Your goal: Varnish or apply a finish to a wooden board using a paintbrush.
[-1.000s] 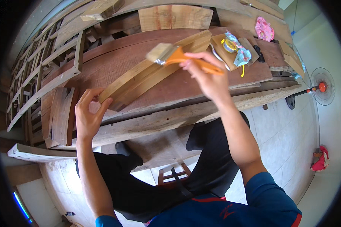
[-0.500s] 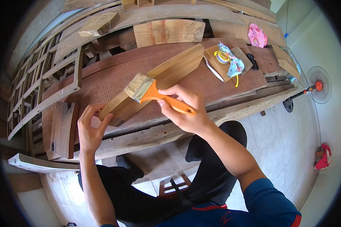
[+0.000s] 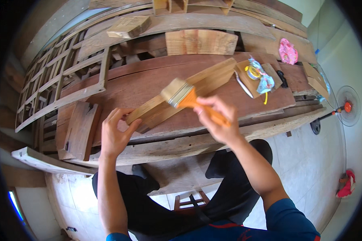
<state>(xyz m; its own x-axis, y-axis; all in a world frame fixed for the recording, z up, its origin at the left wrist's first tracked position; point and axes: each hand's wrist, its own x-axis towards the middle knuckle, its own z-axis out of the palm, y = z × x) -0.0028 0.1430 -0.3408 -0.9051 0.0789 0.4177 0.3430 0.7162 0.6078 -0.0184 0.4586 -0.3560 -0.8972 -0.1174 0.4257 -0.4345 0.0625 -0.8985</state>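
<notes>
A wide paintbrush [image 3: 184, 96] with an orange handle, a metal band and pale bristles is gripped by its handle in my right hand [image 3: 218, 120]. Its bristles are over the upper edge of a long wooden piece [image 3: 205, 79]; I cannot tell whether they touch it. That piece lies slantwise on the reddish-brown plank bench [image 3: 128, 80], from near left to far right. Its near left end is pinched between the thumb and fingers of my left hand [image 3: 119, 130].
To the left stand a short wooden block [image 3: 81, 128] and a slatted wooden frame [image 3: 68, 86]. At the right lie a yellow tape roll [image 3: 252, 72], a blue wrapper [image 3: 265, 82], a white pen-like tool [image 3: 243, 85] and a pink bag [image 3: 288, 51]. A fan [image 3: 347, 106] stands beyond the bench's right end.
The whole view has shifted, so the bench sits further right and lower. My right hand and the brush are slightly blurred now. My left hand keeps its hold on the wooden piece.
</notes>
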